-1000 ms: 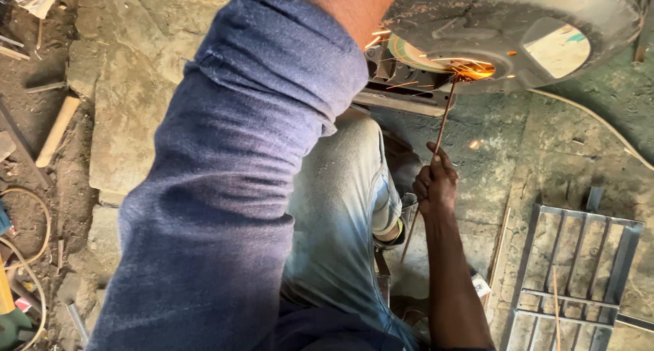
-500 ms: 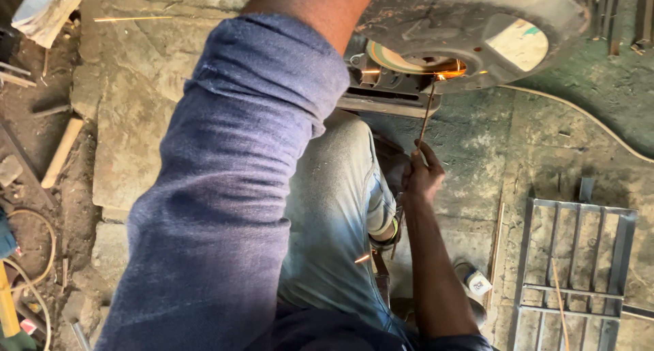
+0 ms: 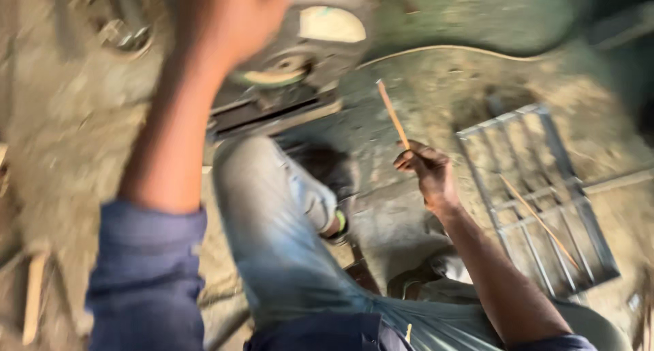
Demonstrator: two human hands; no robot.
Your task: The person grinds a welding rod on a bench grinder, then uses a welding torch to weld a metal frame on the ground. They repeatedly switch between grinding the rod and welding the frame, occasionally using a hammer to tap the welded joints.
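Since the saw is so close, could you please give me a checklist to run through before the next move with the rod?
1. Right hand grips the thin rod: ok.
2. Rod clear of the saw blade: ok.
3. Left hand on the saw's top: cannot tell, blurred.
4. Blade stopped: cannot tell.
5. Knee away from blade: not ok, right below it.
6. Metal grille out of the way: ok.

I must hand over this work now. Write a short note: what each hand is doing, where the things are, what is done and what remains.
Left hand: raised on the chop saw, grip blurred.
Right hand: shut on a thin rod, held clear of the saw disc.
Metal grille lies on the floor to the right, another rod lying across it.
Done: rod is off the disc; no sparks.
Left: cannot tell from this view.
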